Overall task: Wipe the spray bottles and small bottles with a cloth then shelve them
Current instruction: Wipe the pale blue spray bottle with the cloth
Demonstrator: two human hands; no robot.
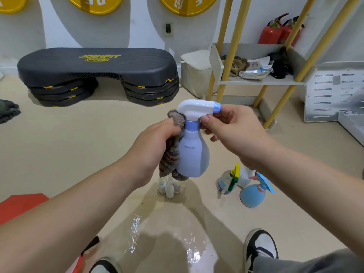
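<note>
Wiping is under way, mid-frame. The right hand (234, 131) pinches the white trigger head of a lavender spray bottle (194, 154), held upright in the air. The left hand (157, 138) grips a striped cloth (170, 158) and presses it against the bottle's neck and left side.

Next, I judge, the cloth must travel round the body, then the bottle goes to the shelf (260, 82) at upper right.

Count:
- **Spray bottles:** one in hand. On the floor (98, 154) at lower right stand a clear spray bottle (226, 182) and a blue spray bottle (253, 196), with perhaps a white one behind.
- **Small white bottles (169, 188):** a cluster below the cloth, partly hidden, so the number is unclear.
</note>
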